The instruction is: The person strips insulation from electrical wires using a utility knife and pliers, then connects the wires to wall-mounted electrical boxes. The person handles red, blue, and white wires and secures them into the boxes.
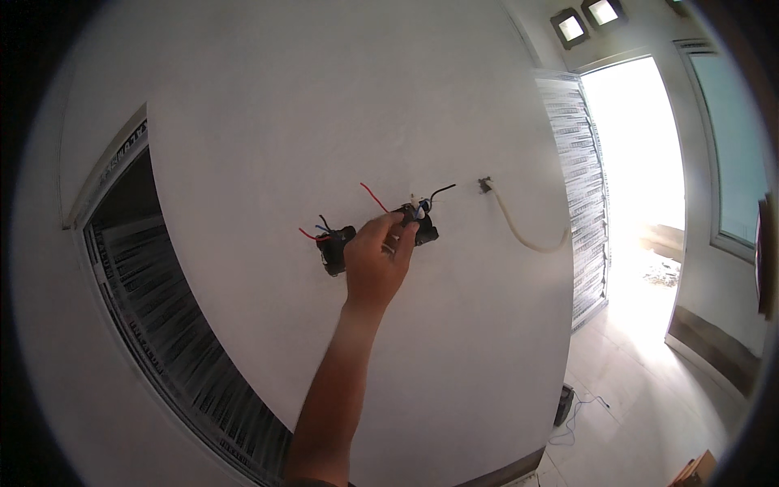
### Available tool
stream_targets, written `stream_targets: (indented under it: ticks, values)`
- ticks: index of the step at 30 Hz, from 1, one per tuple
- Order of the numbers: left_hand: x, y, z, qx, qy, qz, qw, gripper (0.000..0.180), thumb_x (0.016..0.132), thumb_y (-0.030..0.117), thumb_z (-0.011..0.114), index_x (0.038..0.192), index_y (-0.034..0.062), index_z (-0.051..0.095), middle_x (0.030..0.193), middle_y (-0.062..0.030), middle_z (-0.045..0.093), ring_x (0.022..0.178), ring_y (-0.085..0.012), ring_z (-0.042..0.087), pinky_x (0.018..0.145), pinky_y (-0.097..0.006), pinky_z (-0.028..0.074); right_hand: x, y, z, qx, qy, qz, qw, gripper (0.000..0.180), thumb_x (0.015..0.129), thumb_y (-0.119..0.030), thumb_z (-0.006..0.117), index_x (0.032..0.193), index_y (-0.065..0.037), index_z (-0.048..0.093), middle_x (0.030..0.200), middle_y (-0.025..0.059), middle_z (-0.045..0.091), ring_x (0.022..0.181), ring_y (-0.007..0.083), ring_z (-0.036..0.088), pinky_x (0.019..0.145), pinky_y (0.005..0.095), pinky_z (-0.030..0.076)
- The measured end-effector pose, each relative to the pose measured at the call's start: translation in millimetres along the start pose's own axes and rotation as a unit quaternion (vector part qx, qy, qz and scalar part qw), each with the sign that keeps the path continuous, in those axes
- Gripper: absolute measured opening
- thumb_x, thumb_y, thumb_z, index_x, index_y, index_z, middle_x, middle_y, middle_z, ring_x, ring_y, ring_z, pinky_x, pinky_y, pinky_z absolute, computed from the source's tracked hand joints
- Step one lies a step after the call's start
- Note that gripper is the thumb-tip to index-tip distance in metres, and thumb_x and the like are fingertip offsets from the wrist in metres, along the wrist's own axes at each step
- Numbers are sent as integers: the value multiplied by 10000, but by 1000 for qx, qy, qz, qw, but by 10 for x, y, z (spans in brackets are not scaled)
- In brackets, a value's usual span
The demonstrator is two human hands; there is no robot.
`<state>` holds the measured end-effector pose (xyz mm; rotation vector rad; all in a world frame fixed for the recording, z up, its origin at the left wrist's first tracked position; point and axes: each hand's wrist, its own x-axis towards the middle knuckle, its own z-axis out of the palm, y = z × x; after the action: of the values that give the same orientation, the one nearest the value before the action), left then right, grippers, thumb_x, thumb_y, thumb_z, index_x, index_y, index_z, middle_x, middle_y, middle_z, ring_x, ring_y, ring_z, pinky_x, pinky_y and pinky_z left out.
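My left hand point(376, 256) reaches up to the white wall. Its thumb and fingers are closed in a pinch at the right-hand black wall box point(426, 234), on the bundle of wires point(419, 213) coming out of it. White and blue show in that bundle; the fingers hide part of it. A red wire point(374, 196) and a black wire point(442, 191) stick out to either side. Left of my hand sits another black wall box point(333, 256), with red, blue and black wire ends poking out. My right hand is out of view.
From a small wall hole point(485, 185) to the right hangs a pale conduit point(519, 235). A film-wrapped door point(586, 195) stands open at a bright doorway. A dark object point(564, 404) with a thin cable lies on the tiled floor. Another doorway point(122, 162) is at left.
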<state>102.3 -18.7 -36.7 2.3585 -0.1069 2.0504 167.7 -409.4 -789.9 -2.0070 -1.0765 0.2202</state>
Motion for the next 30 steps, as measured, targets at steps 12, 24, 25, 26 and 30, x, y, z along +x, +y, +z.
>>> stream_targets:
  ticks: [12,24,25,26,30]
  values:
    - [-38,8,348,-69,64,-145,985,125,953,95,678,974,-26,702,814,-79,723,663,-109,689,587,-273,558,587,-22,-1107,305,-26,302,903,134,836,-132,643,705,-122,665,590,1,577,463,140,518,409,356,417]
    - [503,461,213,-26,-70,-244,967,186,920,136,705,968,-43,719,795,-72,735,677,-121,696,642,-264,574,779,1498,-581,-9,-57,21,998,145,691,-142,748,617,-213,646,651,17,652,677,207,674,577,386,513]
    - [406,366,209,-13,-48,-219,975,188,922,135,706,980,-43,717,809,-74,742,694,-126,702,662,-265,573,814,1577,-561,-7,-54,25,998,145,690,-142,749,615,-211,646,651,17,651,674,208,673,579,386,515]
    - [311,291,193,0,-26,-192,981,190,924,133,706,992,-43,715,824,-77,748,711,-132,708,681,-267,572,850,1659,-556,-17,-62,14,998,139,706,-144,745,629,-208,648,649,16,651,670,205,671,570,391,513]
    - [169,483,406,92,26,-131,987,179,945,125,696,1018,-37,709,837,-72,743,745,-127,704,707,-267,565,933,1527,-605,-16,-116,47,992,101,777,-156,721,700,-192,665,663,13,662,665,192,665,527,408,501]
